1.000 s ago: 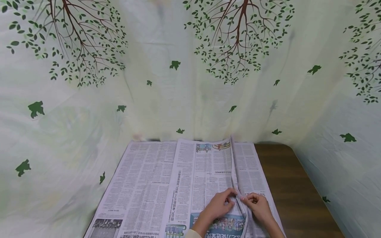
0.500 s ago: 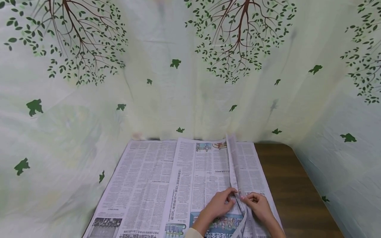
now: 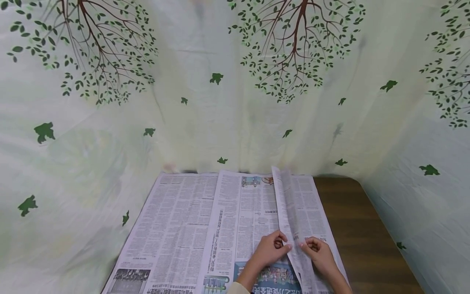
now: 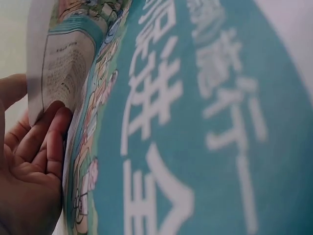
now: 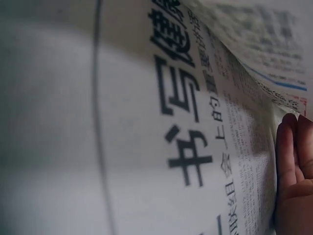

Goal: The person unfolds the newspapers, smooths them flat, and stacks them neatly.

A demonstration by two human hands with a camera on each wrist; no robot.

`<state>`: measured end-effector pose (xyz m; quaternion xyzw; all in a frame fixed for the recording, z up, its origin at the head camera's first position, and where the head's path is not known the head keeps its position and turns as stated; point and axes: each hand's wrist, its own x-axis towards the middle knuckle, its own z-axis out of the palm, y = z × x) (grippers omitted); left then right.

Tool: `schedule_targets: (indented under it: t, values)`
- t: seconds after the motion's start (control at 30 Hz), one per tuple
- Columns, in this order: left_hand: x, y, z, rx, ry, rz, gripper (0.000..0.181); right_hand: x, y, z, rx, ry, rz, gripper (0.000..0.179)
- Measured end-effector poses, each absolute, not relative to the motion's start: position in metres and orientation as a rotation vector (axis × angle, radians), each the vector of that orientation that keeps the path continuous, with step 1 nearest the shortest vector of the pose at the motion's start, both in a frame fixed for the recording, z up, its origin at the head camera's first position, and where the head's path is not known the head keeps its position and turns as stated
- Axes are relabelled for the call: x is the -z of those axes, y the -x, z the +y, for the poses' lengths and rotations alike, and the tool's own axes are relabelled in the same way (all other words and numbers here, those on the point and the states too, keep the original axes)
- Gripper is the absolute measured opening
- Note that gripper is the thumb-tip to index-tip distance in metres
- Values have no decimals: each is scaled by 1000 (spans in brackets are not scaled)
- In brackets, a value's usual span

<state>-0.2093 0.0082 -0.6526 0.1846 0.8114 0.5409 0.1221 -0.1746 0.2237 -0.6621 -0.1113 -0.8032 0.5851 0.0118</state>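
Sheets of newspaper (image 3: 257, 228) lie spread on the table. Along the right part of the top sheet runs a turned-up strip (image 3: 284, 204), its far end raised. My left hand (image 3: 269, 250) pinches the strip's left edge between thumb and curled fingers. In the left wrist view, the paper's edge passes between the thumb and fingers of the left hand (image 4: 36, 156), beside a teal printed panel (image 4: 195, 122). On the strip's right side, my right hand (image 3: 322, 256) pinches the paper with thumb and curled fingers. Its fingers (image 5: 288, 156) show under a lifted flap in the right wrist view; the thumb is hidden there.
A dark brown wooden tabletop (image 3: 363, 228) shows to the right of the newspaper. Pale cloth (image 3: 238, 134) printed with trees and green leaves hangs behind the table and on both sides.
The turned-up strip has opened wider, its left edge moving left and its far end too. My left thumb now lies on the strip's edge; the right hand has barely shifted.
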Motion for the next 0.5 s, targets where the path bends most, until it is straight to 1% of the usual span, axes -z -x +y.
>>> schedule_targets:
  t: [0.13, 0.33, 0.5]
  values:
    - [655, 209, 10, -1655, -505, 2330, 23, 663, 175, 224, -1846, 343, -2479, 23]
    - [657, 208, 7, -1658, -504, 2312, 34, 665, 175, 223, -1918, 339, -2458, 31]
    - [658, 208, 7, -1624, -498, 2311, 36, 666, 174, 223, -1923, 321, -2450, 31]
